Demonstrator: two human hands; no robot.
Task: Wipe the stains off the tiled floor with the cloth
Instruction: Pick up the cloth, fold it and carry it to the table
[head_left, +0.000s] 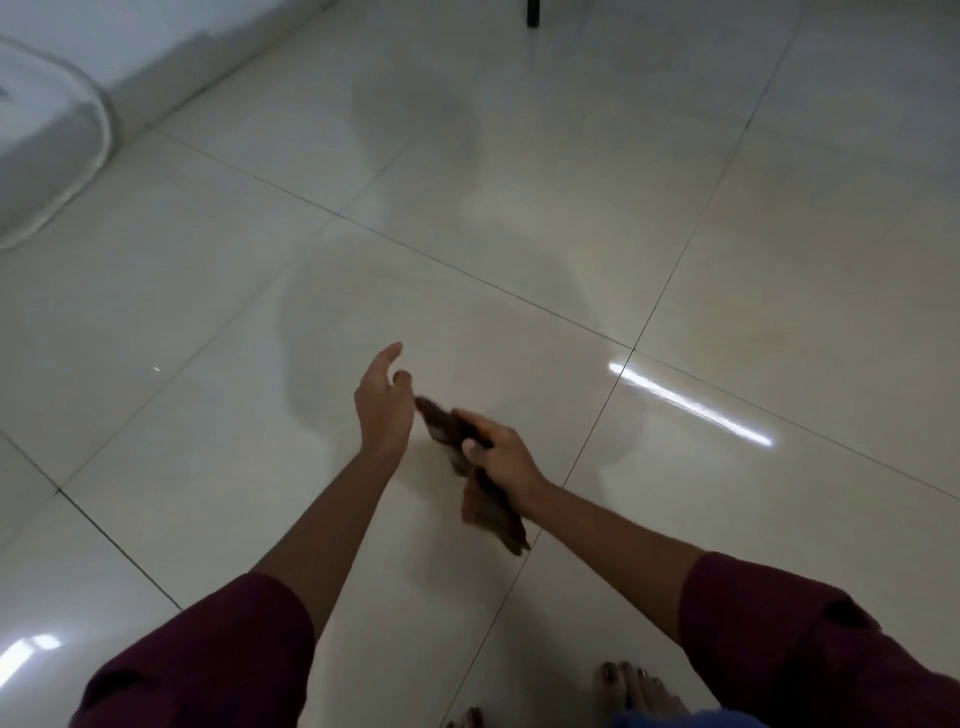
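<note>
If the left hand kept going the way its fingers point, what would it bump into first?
Probably just the floor. The left hand is open and points up the picture, with only bare tile ahead. Its height is hard to judge.

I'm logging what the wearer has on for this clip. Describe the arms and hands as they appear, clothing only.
Both arms wear dark maroon sleeves pushed up to about the elbow, leaving the forearms bare. The left sleeve looks plain; the right sleeve shows a dark round spot, perhaps a button. The left hand and right hand are bare: no gloves, and no rings, watch or bracelets that I can see.
</note>
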